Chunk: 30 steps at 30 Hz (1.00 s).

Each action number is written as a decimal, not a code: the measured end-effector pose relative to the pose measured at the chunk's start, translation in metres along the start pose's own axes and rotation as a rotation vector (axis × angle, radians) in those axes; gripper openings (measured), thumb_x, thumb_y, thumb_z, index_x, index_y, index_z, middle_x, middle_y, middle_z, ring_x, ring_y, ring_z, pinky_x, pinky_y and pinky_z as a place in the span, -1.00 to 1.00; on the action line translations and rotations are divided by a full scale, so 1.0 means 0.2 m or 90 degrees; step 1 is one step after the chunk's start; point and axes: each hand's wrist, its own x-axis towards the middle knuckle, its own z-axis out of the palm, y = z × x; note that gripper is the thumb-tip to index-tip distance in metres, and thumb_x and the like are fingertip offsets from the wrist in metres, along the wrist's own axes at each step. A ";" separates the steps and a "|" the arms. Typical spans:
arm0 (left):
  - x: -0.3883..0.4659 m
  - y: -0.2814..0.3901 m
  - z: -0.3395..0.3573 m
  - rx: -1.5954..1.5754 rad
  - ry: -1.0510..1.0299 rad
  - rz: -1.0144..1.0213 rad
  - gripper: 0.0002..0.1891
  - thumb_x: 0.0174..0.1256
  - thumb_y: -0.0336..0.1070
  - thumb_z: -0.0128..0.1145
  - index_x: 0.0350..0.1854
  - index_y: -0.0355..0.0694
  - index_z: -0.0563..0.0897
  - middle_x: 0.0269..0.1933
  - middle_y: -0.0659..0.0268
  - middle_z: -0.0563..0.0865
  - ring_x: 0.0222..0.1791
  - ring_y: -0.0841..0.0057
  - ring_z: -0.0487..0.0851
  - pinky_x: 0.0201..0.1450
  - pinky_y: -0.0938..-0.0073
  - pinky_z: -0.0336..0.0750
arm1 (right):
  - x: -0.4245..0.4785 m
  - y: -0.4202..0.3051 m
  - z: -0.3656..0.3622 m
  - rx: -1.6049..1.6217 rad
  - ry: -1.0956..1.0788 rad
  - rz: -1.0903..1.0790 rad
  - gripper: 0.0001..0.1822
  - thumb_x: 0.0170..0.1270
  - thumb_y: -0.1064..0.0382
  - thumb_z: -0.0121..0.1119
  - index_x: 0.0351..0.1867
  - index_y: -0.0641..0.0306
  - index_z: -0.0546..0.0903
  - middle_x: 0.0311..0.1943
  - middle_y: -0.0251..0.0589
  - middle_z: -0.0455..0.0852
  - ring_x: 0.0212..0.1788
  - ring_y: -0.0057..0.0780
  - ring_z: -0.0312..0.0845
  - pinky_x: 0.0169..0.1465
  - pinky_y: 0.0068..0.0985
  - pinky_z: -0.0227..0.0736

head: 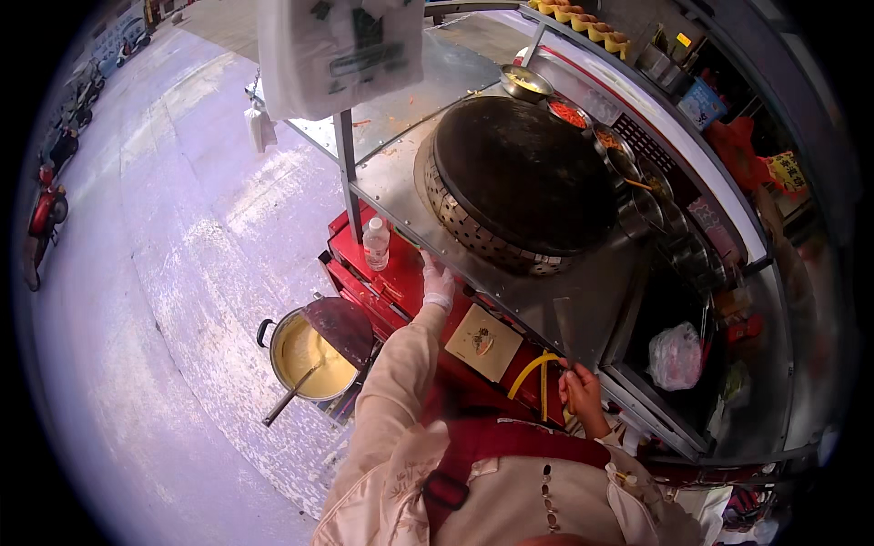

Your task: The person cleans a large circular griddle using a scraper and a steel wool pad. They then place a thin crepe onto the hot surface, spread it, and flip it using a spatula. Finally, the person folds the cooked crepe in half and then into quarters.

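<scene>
My left hand [437, 281], in a clear plastic glove, reaches over the red shelf [410, 267] to the counter's steel front edge. Part of its fingers is hidden, so whether it grips anything is unclear. Bare, my right hand [582, 390] is closed around the handle of a metal spatula [563, 324], its blade pointing away from me above the counter. Beyond both hands stands a round black griddle [522, 170] on a perforated metal ring. A stack of printed paper bags [485, 341] lies between my hands, beside a yellow strap [531, 372].
At left, a pot of pale batter [300, 351] holds a ladle [293, 396] under a half-covering dark lid [339, 331]. A plastic bottle [376, 244] stands on the red shelf. Metal bowls of shredded food [568, 115] line the far rim. White bags [341, 58] hang from a post.
</scene>
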 end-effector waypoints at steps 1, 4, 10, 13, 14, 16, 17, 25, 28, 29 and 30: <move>-0.07 0.16 0.08 -0.098 -0.022 0.009 -0.28 0.16 -0.55 0.00 0.35 -0.17 -0.04 0.11 0.13 0.43 0.08 0.36 0.45 0.10 0.48 0.36 | -0.01 -0.01 0.00 -0.006 0.022 0.000 -0.67 0.32 0.34 -0.14 0.09 0.36 0.41 -0.56 -0.35 0.46 -0.64 -0.72 0.30 -0.56 -0.74 0.22; -0.05 0.30 -0.01 0.008 -0.026 0.051 -0.48 0.12 -0.51 0.07 0.17 -0.27 0.25 -0.02 0.14 0.54 -0.04 0.35 0.53 -0.01 0.46 0.43 | 0.07 -0.13 0.09 0.010 0.019 -0.001 -0.66 0.32 0.35 -0.16 0.11 0.36 0.39 -0.55 -0.36 0.46 -0.63 -0.73 0.30 -0.55 -0.73 0.22; 0.04 -0.11 -0.25 0.120 -0.068 -0.129 -0.60 0.14 -0.36 0.05 0.05 -0.29 0.34 -0.09 0.16 0.55 -0.14 0.37 0.53 -0.10 0.42 0.42 | 0.18 -0.17 0.13 0.127 0.123 -0.028 -0.66 0.32 0.34 -0.13 0.11 0.38 0.39 -0.53 -0.35 0.47 -0.62 -0.72 0.29 -0.54 -0.72 0.22; -0.06 0.06 -0.22 -0.018 -0.054 -0.252 -0.57 0.16 -0.39 0.00 0.10 -0.22 0.27 -0.05 0.21 0.53 -0.11 0.40 0.51 -0.06 0.42 0.41 | 0.22 -0.18 0.16 0.155 0.183 0.001 -0.65 0.32 0.34 -0.13 0.11 0.38 0.38 -0.54 -0.34 0.47 -0.62 -0.71 0.29 -0.54 -0.71 0.23; -0.08 0.15 -0.18 -0.052 -0.049 -0.292 -0.56 0.17 -0.40 -0.01 0.12 -0.19 0.24 -0.04 0.23 0.52 -0.11 0.41 0.51 -0.05 0.42 0.40 | 0.22 -0.20 0.17 0.149 0.195 0.000 -0.66 0.32 0.34 -0.13 0.11 0.38 0.38 -0.55 -0.33 0.47 -0.62 -0.70 0.29 -0.54 -0.70 0.23; -0.12 0.37 -0.09 -0.074 -0.048 -0.378 -0.56 0.14 -0.43 -0.04 0.12 -0.15 0.26 -0.03 0.24 0.51 -0.07 0.40 0.49 0.01 0.41 0.39 | 0.24 -0.21 0.15 0.146 0.221 -0.008 -0.66 0.32 0.34 -0.12 0.10 0.38 0.39 -0.57 -0.33 0.46 -0.62 -0.70 0.29 -0.53 -0.70 0.24; -0.12 0.42 -0.09 -0.083 -0.040 -0.422 -0.55 0.13 -0.45 -0.05 0.12 -0.14 0.27 -0.02 0.25 0.51 -0.05 0.40 0.48 0.04 0.41 0.38 | 0.24 -0.20 0.14 0.153 0.230 -0.012 -0.66 0.31 0.34 -0.11 0.10 0.37 0.39 -0.57 -0.33 0.46 -0.62 -0.70 0.29 -0.53 -0.70 0.24; 0.04 0.19 -0.38 0.093 -0.136 -0.776 -0.57 0.08 -0.03 0.10 0.02 0.10 0.36 -0.04 0.37 0.51 -0.11 0.41 0.47 -0.18 0.14 0.35 | 0.35 -0.35 0.00 0.249 0.304 -0.032 -0.65 0.28 0.33 -0.05 0.09 0.36 0.40 -0.61 -0.39 0.42 -0.67 -0.72 0.26 -0.59 -0.72 0.19; -0.05 0.42 -0.31 0.186 -0.163 -0.488 -0.71 0.25 -0.18 0.05 0.01 0.06 0.40 -0.02 0.39 0.52 -0.11 0.52 0.49 -0.26 0.39 0.39 | 0.41 -0.63 -0.01 0.216 0.379 -0.229 -0.63 0.28 0.33 -0.03 0.11 0.35 0.38 -0.59 -0.39 0.41 -0.66 -0.73 0.24 -0.57 -0.73 0.18; -0.02 0.31 -0.44 0.179 -0.223 -0.374 -0.68 0.27 -0.27 0.04 0.07 0.00 0.39 -0.01 0.38 0.52 -0.09 0.55 0.48 -0.27 0.47 0.40 | 0.43 -0.64 -0.05 0.145 0.380 -0.189 -0.63 0.28 0.32 -0.03 0.11 0.34 0.38 -0.56 -0.38 0.43 -0.64 -0.70 0.28 -0.54 -0.71 0.22; -0.02 0.26 -0.50 0.136 -0.210 -0.295 -0.65 0.25 -0.38 0.02 0.09 -0.06 0.39 -0.05 0.36 0.55 -0.13 0.56 0.52 -0.32 0.57 0.42 | 0.42 -0.64 -0.10 0.069 0.385 -0.145 -0.62 0.28 0.31 -0.02 0.12 0.34 0.37 -0.53 -0.36 0.45 -0.61 -0.68 0.31 -0.52 -0.69 0.26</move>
